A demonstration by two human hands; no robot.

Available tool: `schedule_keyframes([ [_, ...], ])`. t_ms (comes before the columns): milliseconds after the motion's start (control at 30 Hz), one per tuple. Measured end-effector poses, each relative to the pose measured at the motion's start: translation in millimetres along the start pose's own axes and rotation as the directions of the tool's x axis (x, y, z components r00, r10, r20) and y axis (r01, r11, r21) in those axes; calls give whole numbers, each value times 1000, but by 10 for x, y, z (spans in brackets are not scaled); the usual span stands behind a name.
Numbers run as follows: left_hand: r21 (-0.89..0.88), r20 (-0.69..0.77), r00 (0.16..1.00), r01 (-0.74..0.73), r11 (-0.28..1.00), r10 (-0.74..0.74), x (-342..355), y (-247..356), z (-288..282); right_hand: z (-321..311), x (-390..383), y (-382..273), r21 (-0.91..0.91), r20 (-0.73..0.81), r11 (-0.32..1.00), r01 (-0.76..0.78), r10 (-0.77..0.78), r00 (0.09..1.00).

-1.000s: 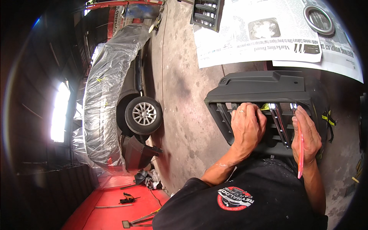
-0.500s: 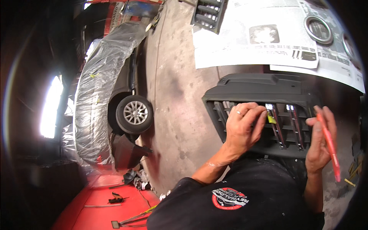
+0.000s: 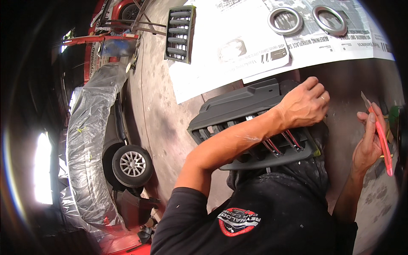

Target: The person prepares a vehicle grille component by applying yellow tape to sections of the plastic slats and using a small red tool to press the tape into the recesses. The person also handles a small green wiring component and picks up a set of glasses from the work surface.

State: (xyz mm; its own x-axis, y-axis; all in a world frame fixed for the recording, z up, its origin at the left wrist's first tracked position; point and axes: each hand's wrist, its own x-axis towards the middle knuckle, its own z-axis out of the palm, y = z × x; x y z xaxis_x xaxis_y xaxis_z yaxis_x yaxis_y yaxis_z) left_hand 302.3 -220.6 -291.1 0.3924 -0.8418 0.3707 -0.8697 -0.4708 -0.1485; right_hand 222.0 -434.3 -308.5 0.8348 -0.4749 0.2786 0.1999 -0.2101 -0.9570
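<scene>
A dark grey plastic grille (image 3: 240, 105) rests across my lap, with chrome strips (image 3: 292, 140) on some of its slats. My left forearm crosses over it. My left hand (image 3: 304, 104) is above the grille's upper right side, its fingers curled closed; whatever they may hold is hidden. Off to the right, clear of the grille, my right hand (image 3: 370, 144) grips a red utility knife (image 3: 384, 142). Its blade is out and points up and away from me. A bit of yellow-green tape (image 3: 316, 152) shows at the grille's near right corner.
Beyond the grille, newspaper (image 3: 204, 80) covers a surface bearing two silver rings (image 3: 271, 21) and a second slatted grille (image 3: 170, 46). On the left stands a car under plastic sheeting (image 3: 87, 148), its wheel (image 3: 132, 165) exposed. A red surface (image 3: 123, 244) lies at lower left.
My left hand has moved right and away from the slats, where it was pinching at yellow-green tape. The knife has moved right with my right hand. The view has shifted.
</scene>
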Motion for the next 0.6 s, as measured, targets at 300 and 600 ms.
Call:
schedule_keyframes([
  [300, -180, 691, 711, -5, 984, 130, 146, -111, -224, -23, 51, -40, 27, -38, 1000, 6, -5, 999],
  [600, -193, 733, 665, 408, 892, -146, 201, -833, -813, 74, 47, -104, -8, -34, 1000, -6, 6, 999],
])
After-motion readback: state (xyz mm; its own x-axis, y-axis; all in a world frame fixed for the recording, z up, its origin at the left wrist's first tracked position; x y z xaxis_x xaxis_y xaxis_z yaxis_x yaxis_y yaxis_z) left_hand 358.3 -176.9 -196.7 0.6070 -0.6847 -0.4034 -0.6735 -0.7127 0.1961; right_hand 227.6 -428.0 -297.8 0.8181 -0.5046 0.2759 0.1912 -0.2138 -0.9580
